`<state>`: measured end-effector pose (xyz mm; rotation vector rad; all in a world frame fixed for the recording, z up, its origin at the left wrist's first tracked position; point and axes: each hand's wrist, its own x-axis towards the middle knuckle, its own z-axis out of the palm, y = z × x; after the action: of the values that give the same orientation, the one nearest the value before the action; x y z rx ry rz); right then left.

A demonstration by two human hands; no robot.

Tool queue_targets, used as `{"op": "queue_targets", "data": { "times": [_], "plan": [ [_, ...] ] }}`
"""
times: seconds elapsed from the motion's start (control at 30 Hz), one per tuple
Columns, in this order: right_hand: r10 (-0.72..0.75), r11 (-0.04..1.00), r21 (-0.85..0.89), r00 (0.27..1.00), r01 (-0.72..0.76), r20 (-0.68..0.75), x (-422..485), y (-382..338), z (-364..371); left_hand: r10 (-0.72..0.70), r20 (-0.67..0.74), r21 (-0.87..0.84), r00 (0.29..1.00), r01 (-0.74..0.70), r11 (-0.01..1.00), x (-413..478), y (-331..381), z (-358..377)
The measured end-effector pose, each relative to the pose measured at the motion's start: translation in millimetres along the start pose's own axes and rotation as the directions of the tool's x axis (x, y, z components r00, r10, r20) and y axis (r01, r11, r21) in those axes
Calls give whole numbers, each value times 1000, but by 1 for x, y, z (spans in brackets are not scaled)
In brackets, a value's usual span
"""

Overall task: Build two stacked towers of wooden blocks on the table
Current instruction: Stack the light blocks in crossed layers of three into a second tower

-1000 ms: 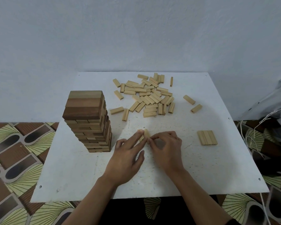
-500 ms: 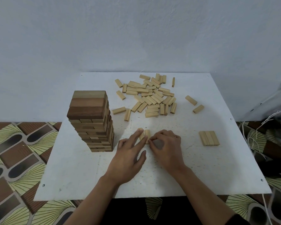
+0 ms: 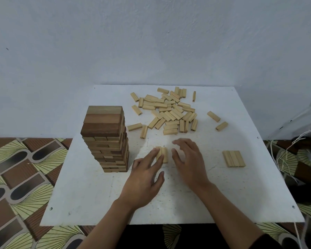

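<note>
Two pale blocks (image 3: 162, 154), side by side at the centre of the table (image 3: 90, 203), are touched by the straight-fingered left hand (image 3: 144, 182), while the right hand (image 3: 188, 162), now lifted off them, is held empty and loosely curled at 3 o'clock, so a third block is presumably sought.

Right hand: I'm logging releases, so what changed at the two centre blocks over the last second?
The right hand let go of the two blocks and drew slightly rightward, empty. The left hand still touches them with straight fingers. The tower, loose pile and three-block row stayed put.
</note>
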<state>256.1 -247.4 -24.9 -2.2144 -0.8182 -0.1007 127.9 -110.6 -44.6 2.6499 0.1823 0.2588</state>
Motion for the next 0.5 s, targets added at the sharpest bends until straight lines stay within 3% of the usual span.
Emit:
{"op": "queue_targets", "data": {
  "times": [0.27, 0.5],
  "plan": [
    [-21, 934, -337, 961, 117, 275, 45, 0, 0, 11, -19, -5, 1000, -11, 1000, 1, -2, 2],
    [-11, 903, -412, 966, 121, 260, 36, 10, 12, 6, -23, -18, 1000, -7, 1000, 2, -3, 3]
  ]
}}
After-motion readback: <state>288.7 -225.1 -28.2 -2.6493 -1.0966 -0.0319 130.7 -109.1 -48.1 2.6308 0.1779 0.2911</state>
